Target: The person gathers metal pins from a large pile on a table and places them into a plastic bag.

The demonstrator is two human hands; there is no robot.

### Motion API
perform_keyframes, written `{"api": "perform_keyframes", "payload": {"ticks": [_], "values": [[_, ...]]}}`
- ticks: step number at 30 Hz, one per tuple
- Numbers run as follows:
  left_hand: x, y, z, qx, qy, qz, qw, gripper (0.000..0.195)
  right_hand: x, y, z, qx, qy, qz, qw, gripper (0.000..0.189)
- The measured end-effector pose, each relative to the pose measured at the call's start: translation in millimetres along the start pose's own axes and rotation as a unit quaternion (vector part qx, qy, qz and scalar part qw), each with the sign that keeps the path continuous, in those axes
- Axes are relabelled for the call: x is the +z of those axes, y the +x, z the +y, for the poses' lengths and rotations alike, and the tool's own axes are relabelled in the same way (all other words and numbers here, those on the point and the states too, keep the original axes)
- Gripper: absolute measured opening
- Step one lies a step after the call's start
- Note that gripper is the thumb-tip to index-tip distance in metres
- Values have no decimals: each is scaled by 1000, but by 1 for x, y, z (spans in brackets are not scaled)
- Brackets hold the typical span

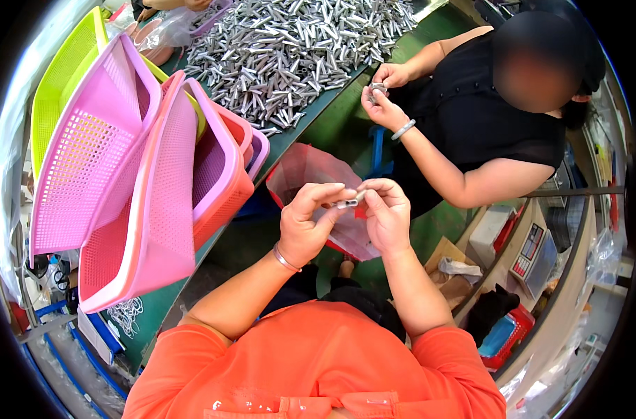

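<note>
A small metal tube-like piece (347,203) is pinched in the fingertips of my left hand (303,222). My right hand (388,217) holds a small pale piece (361,196) between thumb and fingers, right against the metal one; whether the two are joined I cannot tell. Below both hands hangs an open translucent bag with a red rim (318,166). A large heap of short grey metal tubes (297,52) covers the far part of the green tabletop (292,137).
Stacked pink plastic baskets (166,209) and a lime-green one (69,73) stand at left. On the right, a co-worker in black (454,105) handles metal pieces. A digital scale (532,256) and a red basket (519,335) are on the right-hand shelving. White cords (125,316) lie at lower left.
</note>
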State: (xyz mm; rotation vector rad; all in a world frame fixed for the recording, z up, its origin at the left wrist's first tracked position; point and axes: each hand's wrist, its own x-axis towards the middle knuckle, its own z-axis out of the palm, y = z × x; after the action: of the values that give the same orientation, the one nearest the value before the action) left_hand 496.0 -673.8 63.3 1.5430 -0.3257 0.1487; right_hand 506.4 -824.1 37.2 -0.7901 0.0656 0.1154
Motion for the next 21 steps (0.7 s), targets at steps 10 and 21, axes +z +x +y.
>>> {"api": "perform_keyframes", "payload": {"ticks": [10,21], "values": [[-26,-39,-58,-230,85,125,961,46,0,11,24,-116,-411,-64,902,27],[-48,-55,-52,-323,89,42,941,35,4,172,135,-120,-615,25,779,12]]}}
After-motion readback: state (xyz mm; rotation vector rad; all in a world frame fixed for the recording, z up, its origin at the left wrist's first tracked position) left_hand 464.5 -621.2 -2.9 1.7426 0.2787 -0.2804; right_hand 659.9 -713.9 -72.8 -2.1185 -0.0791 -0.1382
